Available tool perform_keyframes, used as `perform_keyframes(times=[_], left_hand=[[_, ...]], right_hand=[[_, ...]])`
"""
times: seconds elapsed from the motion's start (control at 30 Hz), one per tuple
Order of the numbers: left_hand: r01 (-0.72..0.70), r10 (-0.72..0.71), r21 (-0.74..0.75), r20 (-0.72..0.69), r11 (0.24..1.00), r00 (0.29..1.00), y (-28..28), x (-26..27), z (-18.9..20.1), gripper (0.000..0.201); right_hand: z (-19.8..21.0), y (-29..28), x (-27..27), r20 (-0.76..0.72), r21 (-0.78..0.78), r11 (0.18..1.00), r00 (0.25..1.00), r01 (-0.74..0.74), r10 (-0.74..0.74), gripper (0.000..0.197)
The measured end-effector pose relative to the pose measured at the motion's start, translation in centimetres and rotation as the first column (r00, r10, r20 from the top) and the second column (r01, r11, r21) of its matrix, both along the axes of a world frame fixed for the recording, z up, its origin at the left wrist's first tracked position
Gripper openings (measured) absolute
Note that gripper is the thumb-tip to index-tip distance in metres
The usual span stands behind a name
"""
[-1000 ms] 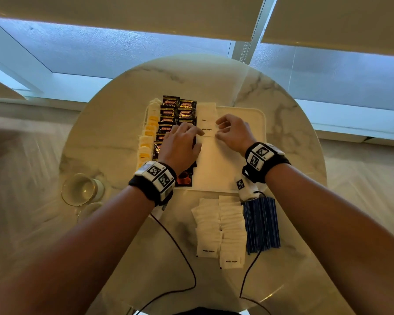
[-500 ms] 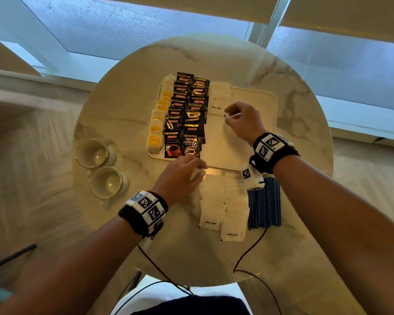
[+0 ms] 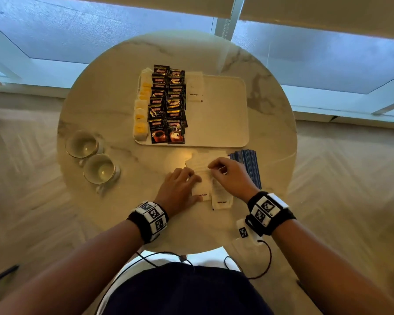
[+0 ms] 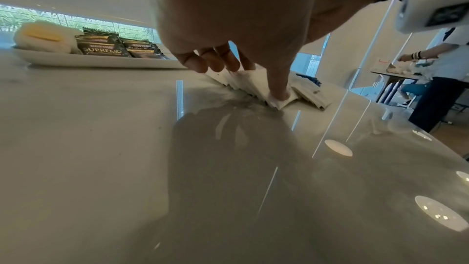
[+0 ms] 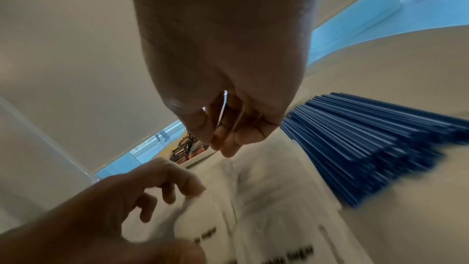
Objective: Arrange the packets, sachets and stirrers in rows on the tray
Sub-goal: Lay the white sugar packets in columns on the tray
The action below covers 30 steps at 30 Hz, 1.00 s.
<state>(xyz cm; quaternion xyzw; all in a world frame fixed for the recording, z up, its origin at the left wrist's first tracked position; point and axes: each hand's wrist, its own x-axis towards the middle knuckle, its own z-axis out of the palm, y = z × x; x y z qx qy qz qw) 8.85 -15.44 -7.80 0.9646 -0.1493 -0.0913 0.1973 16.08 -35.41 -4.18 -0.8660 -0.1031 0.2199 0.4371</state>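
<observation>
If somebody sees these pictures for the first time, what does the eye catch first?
Probably the two rows of dark coffee sachets on the left part of the white rectangular tray. Next, both hands, left hand and right hand, on the loose white sugar packets near the table edge, beside the blue stirrers.

The round table [image 3: 114,92] is seen steeply from above by the head view, facing twelve o'clock, while it is skimmed close and low by the left wrist view and looked down on closely by the right, the white sachets [image 4: 256,85] being shared by all three.
</observation>
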Motion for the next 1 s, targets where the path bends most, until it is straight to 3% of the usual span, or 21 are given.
perform_keyframes(times=[0.17,0.33,0.43,0.57,0.67,0.73,0.87,1.0], left_hand=[[-0.075,0.075,-0.066,-0.012,0.995,0.997,0.4,-0.2,0.3,0.036],[-0.100,0.084,-0.281,-0.071,0.954,0.994,1.6,0.2,0.1,0.014],[-0.076,0.078,-0.261,-0.003,0.962,0.997,2.3,0.4,0.4,0.012],[-0.036,0.024,-0.374,-0.036,0.927,0.999,3.0,1.0,2.7,0.016],[0.008,-0.021,-0.433,-0.025,0.901,0.999,3.2,1.7,4.2,0.012],[-0.030,0.014,-0.443,-0.039,0.896,0.999,3.0,2.3,4.4,0.013],[-0.285,0.229,-0.356,-0.190,0.890,0.955,2.5,2.5,3.6,0.024],[-0.285,0.191,-0.211,-0.378,0.935,0.906,1.6,0.9,1.8,0.032]], right_hand=[[-0.6,-0.7,-2.8,-0.025,-0.040,0.998,0.999,0.042,-0.043,0.012],[-0.5,-0.4,-3.7,-0.043,-0.054,0.998,0.998,0.042,-0.044,0.014],[-0.3,-0.1,-3.7,-0.040,-0.054,0.998,0.999,0.019,-0.021,0.017],[0.4,0.6,-3.1,-0.096,-0.087,0.990,0.990,-0.112,0.104,0.044],[0.9,1.8,-2.7,-0.088,-0.068,0.981,0.980,-0.183,0.177,0.028],[1.2,2.3,-2.4,-0.080,-0.057,0.980,0.979,-0.190,0.185,0.018],[1.4,2.1,-1.7,-0.140,-0.072,0.990,0.984,-0.119,0.108,0.025],[1.0,1.2,-1.3,-0.198,-0.089,0.996,0.979,0.020,-0.038,0.035]])
